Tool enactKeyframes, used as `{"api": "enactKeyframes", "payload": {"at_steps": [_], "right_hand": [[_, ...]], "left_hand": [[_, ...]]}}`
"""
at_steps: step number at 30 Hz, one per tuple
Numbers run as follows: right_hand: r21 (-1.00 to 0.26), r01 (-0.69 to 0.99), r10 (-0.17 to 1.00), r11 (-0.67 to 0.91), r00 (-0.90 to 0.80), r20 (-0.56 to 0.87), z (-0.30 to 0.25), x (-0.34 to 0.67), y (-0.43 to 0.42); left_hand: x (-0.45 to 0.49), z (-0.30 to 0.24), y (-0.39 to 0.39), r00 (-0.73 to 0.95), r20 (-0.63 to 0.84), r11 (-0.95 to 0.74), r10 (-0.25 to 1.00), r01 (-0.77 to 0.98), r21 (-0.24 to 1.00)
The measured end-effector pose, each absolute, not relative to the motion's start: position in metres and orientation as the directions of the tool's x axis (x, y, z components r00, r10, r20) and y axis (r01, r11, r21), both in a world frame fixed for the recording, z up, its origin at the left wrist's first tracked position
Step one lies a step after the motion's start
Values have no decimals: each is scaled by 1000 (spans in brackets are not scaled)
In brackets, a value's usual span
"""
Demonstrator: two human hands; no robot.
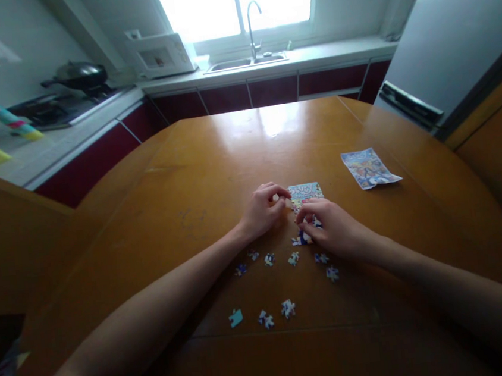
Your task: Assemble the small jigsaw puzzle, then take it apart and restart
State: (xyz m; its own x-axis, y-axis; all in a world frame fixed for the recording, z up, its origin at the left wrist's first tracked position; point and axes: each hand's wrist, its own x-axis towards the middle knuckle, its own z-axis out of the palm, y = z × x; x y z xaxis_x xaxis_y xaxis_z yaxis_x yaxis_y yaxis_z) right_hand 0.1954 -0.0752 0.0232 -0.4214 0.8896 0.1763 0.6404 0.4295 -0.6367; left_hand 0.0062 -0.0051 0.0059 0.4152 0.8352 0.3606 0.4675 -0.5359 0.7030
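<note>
Puzzle (306, 190) on the table (213, 174), loose pieces (269, 259) on its near side.
The left hand (264, 208) is at the puzzle's left edge, the right hand (332, 224) over its near part; a paper sheet (369, 168) lies to the right, toward the table's right edge. Six loose pieces lie nearer the puzzle, three closer to the table's near edge. Beyond the far edge runs a counter (330, 51) with a sink (231, 65), a microwave (163, 55) to its left; a fridge (454, 29) stands past the far right corner.
</note>
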Motion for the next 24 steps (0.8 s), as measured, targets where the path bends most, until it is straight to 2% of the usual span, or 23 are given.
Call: {"api": "enactKeyframes", "payload": {"at_steps": [4, 14, 20, 24], "right_hand": [[-703, 614, 930, 359, -299, 214, 25, 205, -64], [-610, 726, 942, 318, -171, 289, 17, 221, -47], [-589, 750, 948, 299, -162, 275, 12, 224, -43], [-572, 730, 924, 375, -246, 291, 19, 217, -52]], "left_hand": [[6, 4, -4, 412, 354, -527, 840, 464, 712], [6, 4, -3, 414, 358, -531, 837, 459, 712], [6, 3, -3, 404, 370, -538, 836, 472, 698], [6, 4, -3, 402, 373, -539, 836, 474, 697]]}}
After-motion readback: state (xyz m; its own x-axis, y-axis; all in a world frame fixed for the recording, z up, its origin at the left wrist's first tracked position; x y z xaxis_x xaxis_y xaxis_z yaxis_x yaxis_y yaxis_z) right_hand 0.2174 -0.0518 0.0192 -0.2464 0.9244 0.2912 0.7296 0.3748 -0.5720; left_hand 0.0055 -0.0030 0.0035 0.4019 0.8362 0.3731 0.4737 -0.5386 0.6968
